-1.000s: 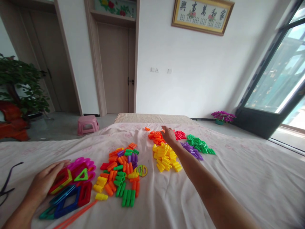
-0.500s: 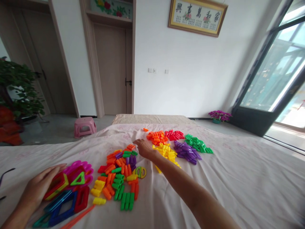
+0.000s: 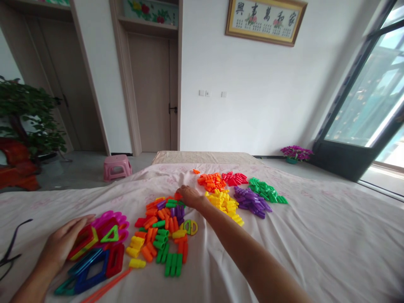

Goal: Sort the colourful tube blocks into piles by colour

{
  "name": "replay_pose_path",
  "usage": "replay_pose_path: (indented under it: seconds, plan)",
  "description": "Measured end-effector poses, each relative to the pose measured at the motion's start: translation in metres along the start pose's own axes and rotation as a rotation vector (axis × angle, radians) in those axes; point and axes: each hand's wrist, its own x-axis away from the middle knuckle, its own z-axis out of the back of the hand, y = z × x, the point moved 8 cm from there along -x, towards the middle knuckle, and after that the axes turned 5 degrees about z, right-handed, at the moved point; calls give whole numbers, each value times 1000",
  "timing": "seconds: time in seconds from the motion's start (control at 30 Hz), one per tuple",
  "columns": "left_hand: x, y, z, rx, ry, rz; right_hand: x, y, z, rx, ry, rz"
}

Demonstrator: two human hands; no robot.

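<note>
My right hand point(image 3: 192, 198) reaches to the far end of a mixed pile of plastic building blocks point(image 3: 162, 223). Its fingers curl down onto an orange-red building block point(image 3: 178, 196); the fingertips are partly hidden. Close by its wrist lies a heap of yellow blocks point(image 3: 222, 202). My left hand point(image 3: 67, 236) lies at the left, fingers stretched out, against magnetic tiles: a red and yellow one point(image 3: 84, 244), a blue square frame point(image 3: 94, 271) and a red frame point(image 3: 115, 260). A green triangle tile point(image 3: 110, 234) sits on a pink scalloped piece point(image 3: 121, 221).
Orange point(image 3: 211, 182), red point(image 3: 234, 179), purple point(image 3: 252, 202) and green block heaps point(image 3: 267, 190) lie at the back right of the cloth point(image 3: 284, 252). Eyeglasses point(image 3: 14, 244) rest at the left edge. Orange strips point(image 3: 107, 288) lie in front. A pink stool point(image 3: 117, 167) stands beyond.
My right hand has come down onto the orange-red block at the pile's far end. The view has shifted slightly left; my left hand stays by the tiles.
</note>
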Motion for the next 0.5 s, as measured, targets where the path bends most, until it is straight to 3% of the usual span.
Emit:
replay_pose_path:
  seconds: [0.33, 0.5]
  plan:
    - [-3, -13, -2, 115, -34, 101, 10, 4, 3, 29, -4, -88]
    - [1, -5, -2, 73, -14, 49, 22, 20, 28, 80, 86, -212]
